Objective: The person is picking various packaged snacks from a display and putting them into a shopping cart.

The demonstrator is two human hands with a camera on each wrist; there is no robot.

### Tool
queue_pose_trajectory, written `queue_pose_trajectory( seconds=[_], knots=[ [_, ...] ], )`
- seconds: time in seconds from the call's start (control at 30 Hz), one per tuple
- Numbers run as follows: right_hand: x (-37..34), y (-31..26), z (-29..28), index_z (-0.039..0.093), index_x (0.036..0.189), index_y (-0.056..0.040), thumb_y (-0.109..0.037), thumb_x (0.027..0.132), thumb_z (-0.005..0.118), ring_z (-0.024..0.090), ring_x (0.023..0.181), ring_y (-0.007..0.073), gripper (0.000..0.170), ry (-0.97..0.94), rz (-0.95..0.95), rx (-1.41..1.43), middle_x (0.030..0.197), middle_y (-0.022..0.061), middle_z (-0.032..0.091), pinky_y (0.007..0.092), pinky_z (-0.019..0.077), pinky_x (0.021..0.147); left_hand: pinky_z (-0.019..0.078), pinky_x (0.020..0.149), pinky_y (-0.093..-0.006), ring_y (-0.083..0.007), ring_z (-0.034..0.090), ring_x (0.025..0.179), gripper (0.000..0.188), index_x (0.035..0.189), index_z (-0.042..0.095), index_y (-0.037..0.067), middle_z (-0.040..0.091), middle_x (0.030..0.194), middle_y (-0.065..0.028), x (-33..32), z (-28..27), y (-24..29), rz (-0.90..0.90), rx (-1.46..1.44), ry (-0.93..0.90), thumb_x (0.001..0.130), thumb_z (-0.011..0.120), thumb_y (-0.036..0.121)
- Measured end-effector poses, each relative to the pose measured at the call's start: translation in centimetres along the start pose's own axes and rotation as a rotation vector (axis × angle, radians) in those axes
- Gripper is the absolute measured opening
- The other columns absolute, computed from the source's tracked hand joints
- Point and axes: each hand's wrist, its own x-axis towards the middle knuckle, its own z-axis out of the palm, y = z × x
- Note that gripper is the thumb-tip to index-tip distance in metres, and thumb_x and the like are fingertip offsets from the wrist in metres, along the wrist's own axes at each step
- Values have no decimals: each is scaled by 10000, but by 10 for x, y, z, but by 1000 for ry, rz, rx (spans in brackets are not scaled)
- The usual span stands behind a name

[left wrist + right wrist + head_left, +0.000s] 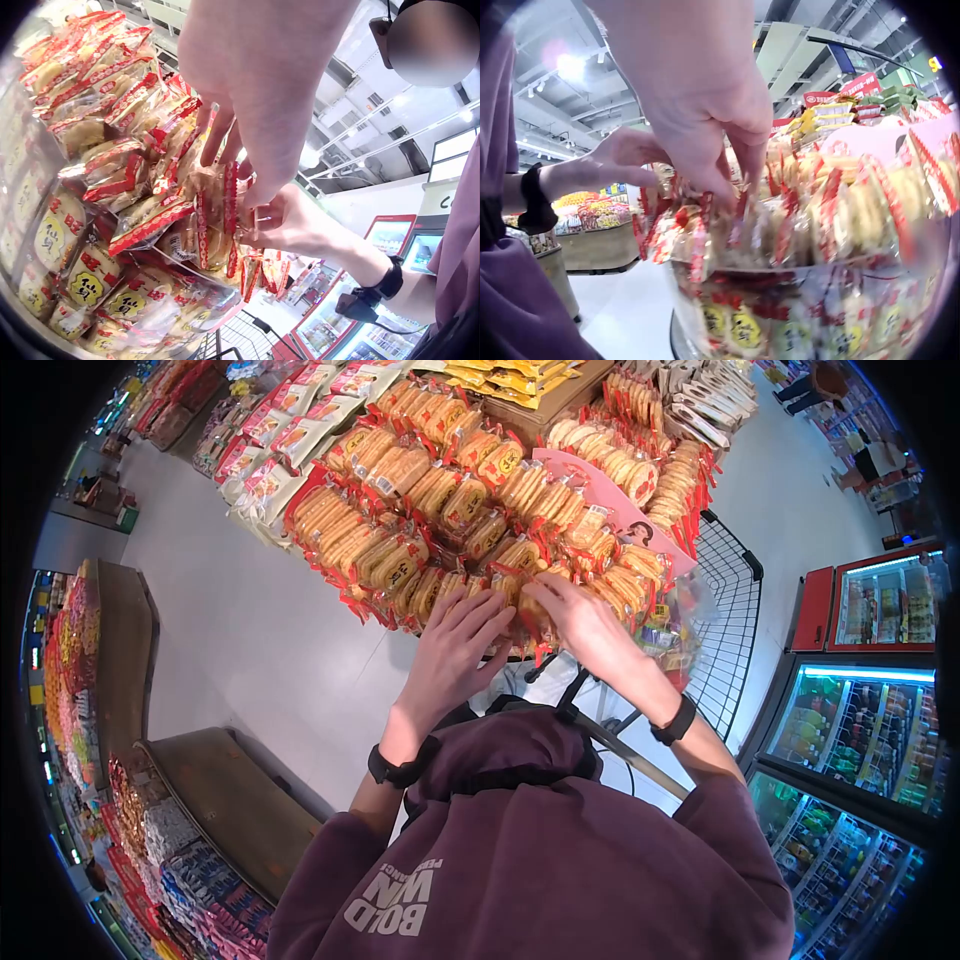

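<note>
Clear packets of round rice crackers [390,565] with red edges stand in tight rows on a rounded display. My left hand [455,660] lies over the front row, its fingers extended and touching the packet tops. In the left wrist view, its fingers and thumb come down beside a cracker packet [216,210]. Just to its right, my right hand [590,625] reaches into the same row with bent fingers. The right wrist view shows its thumb and fingers pinching the top of a packet [731,214] among upright neighbours; the fingertips are partly hidden.
A clear rim [810,268] edges the display. Behind the crackers lie yellow packs [515,378] and pink-and-white bags [290,430]. A black wire cart [730,600] stands to the right, near drink fridges [840,720]. Wooden snack bins [225,800] are at the left.
</note>
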Motion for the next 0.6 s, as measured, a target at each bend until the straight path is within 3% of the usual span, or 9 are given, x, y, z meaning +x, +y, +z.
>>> queue_pose_trajectory(
  seconds=[0.07,0.17,0.2,0.3,0.4,0.53,0.6],
  knots=[
    [-9,7,32,505,1321,46,46,802,579,639,1052,433,524,197,-79,-12,1317,271,538,455,546,893,390,1129,-468,-272,573,1256,457,1236,653,66,637,1325,-103,6,-2,6,2,-42,-14,807,774,170],
    [-12,-8,27,447,1348,96,30,818,579,619,1072,463,550,212,-11,238,1261,326,557,478,531,902,396,1124,-463,-280,573,1260,481,1247,641,40,635,1328,-116,14,-1,16,-2,-61,-6,800,773,157],
    [-11,-6,30,448,1322,88,32,861,551,634,995,483,476,212,47,381,1090,330,624,492,535,832,398,1118,-462,-288,572,1254,463,1237,634,25,632,1323,-126,16,1,18,16,-57,-15,811,756,158],
    [-14,-3,28,471,1272,70,37,908,514,656,848,484,368,183,196,497,868,296,651,511,527,729,405,1104,-457,-304,569,1241,410,1203,622,-7,628,1308,-147,14,15,17,63,-46,-41,834,711,147],
    [-11,-12,23,549,1242,48,-3,938,553,669,845,458,308,184,220,470,907,289,665,454,539,734,413,1091,-448,-306,569,1229,346,1156,628,-9,634,1284,-145,10,31,12,92,-28,-51,836,679,114],
    [0,-3,8,604,1091,37,-14,938,546,657,731,464,172,235,55,382,754,255,643,481,543,676,445,1050,-428,-280,601,1165,292,1105,657,18,671,1212,-102,12,30,15,88,32,-17,836,704,120],
    [10,9,-11,618,1081,36,9,884,593,663,829,428,200,274,100,282,896,239,664,469,548,755,457,1033,-421,-266,616,1130,279,1088,669,33,683,1190,-81,14,27,17,88,49,-13,832,728,130]
  ],
)
